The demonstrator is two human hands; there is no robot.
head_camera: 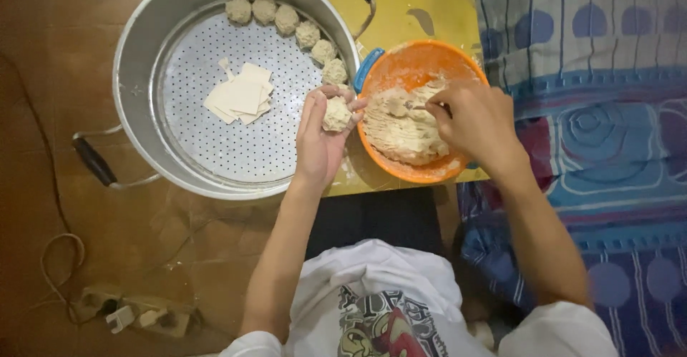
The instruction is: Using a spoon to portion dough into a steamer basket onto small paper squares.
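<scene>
dumpling cupped, scoop in the bowl

while the left hand cups a half-filled dumpling over the steamer tray's edge, fingers curled to keep it upright, the right hand pinches a small utensil in the orange bowl of filling. finished dumplings hug the rim; wrappers sit mid-tray, within reach.

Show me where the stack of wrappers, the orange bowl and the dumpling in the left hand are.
stack of wrappers (240, 98), head view, middle of the top sheet.
orange bowl (408, 64), head view, bare inner wall.
dumpling (335, 114), head view, its filled top, held by the left hand (318, 139).
</scene>
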